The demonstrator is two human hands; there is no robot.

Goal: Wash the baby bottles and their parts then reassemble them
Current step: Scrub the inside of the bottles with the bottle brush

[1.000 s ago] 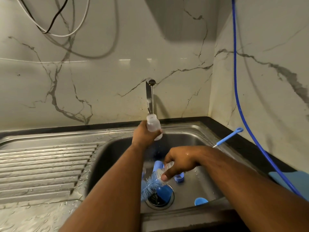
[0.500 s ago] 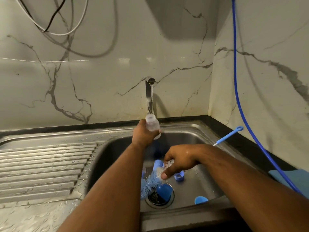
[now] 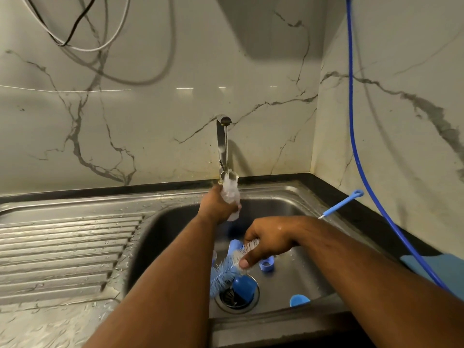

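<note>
Beside the wet drainboard [image 3: 70,247], the left hand [image 3: 217,208] is gripping the clear bottle [image 3: 230,190] under the running tap [image 3: 221,144], near the back rim of the sink [image 3: 276,190]. The right hand [image 3: 268,243] is clutching the bottle brush [image 3: 224,271] over the drain [image 3: 229,298], blue caps [image 3: 266,264] lying close by.

A blue hose [image 3: 351,109] is hanging down the right wall [image 3: 406,151]. Cables [image 3: 82,49] are looping over the marble [image 3: 150,121] above a wet drainboard [image 3: 62,247].
</note>
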